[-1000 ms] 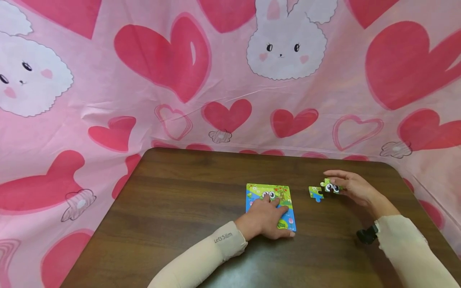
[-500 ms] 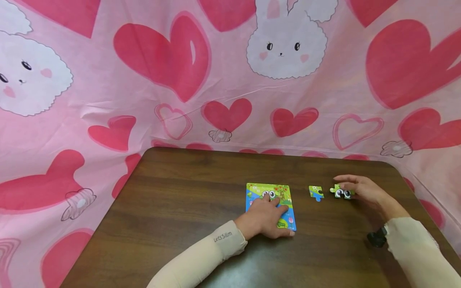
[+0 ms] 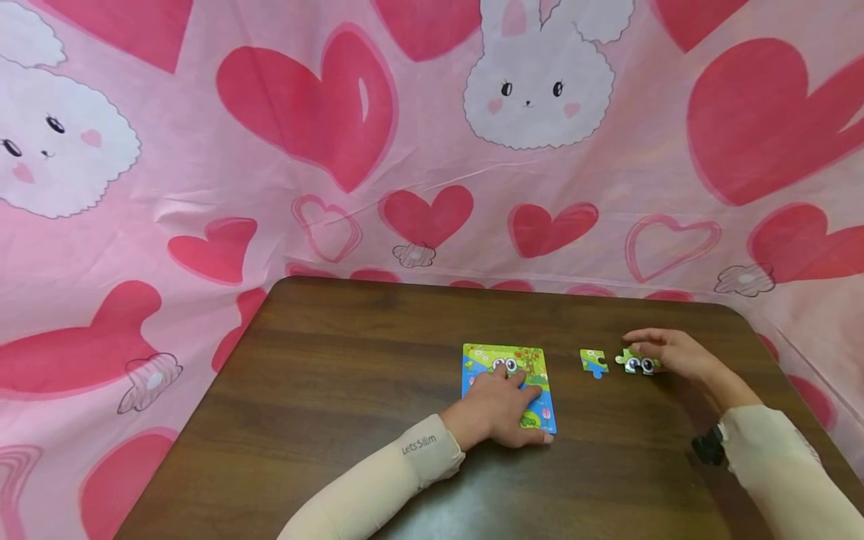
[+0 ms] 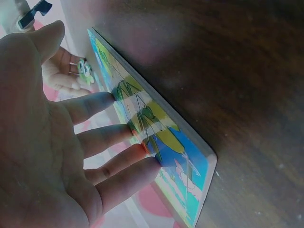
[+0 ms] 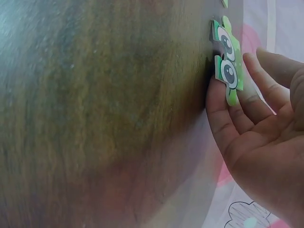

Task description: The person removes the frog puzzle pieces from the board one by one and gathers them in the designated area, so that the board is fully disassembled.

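Note:
A square picture puzzle (image 3: 506, 352) printed with a green frog and blue water lies on the table. My left hand (image 3: 498, 405) rests on it, fingers spread and fingertips on the picture, covering much of the lower left. To the right, my right hand (image 3: 682, 360) holds a loose puzzle piece (image 3: 637, 364) with two big frog eyes, its fingers at the right and far side. The right wrist view shows the eyed piece (image 5: 230, 61) tilted against the fingers, low over the table. A second piece (image 3: 592, 361), green and blue, lies flat between the puzzle and the right hand.
The dark wooden table (image 3: 337, 375) has its far edge against a pink cloth (image 3: 432, 150) with hearts and rabbits. A black strap-like device (image 3: 707, 447) sits at the right wrist, by the light sleeve.
My right hand has carried the eyed piece right, away from the green and blue piece, and then nearly stopped. The left hand has stayed on the puzzle.

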`<state>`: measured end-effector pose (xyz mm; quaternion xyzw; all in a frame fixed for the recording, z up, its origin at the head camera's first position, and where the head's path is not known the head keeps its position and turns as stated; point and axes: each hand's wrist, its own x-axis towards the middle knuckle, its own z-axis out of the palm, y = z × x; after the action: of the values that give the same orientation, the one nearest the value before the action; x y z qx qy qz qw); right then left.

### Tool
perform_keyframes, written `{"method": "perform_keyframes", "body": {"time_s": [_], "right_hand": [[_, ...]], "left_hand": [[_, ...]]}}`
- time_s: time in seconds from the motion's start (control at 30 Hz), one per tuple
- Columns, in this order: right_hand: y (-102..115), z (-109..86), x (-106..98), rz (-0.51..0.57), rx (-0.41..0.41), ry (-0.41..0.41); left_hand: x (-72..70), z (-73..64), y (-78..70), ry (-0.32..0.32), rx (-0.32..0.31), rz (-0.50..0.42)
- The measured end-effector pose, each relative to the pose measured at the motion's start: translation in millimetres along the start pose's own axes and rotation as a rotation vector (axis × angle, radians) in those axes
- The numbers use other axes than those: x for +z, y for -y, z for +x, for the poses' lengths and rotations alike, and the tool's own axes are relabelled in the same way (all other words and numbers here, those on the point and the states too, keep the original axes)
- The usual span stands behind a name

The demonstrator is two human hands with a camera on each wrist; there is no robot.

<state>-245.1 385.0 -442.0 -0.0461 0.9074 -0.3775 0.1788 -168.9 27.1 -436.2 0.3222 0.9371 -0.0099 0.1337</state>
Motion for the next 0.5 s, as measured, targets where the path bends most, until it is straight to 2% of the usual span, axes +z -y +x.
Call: {"method": "perform_keyframes", "body": {"time_s": [0.23, 0.5], "right_hand": [[4.7, -3.6, 0.3, -0.108, -0.009, -0.069], [2.7, -8.0, -1.0, -0.089, -0.009, -0.103]], "left_hand": [[-1.1, -0.1, -1.0, 0.002, -0.009, 0.012], [-0.4, 0.8, -1.7, -0.006, -0.004, 0.025]]}}
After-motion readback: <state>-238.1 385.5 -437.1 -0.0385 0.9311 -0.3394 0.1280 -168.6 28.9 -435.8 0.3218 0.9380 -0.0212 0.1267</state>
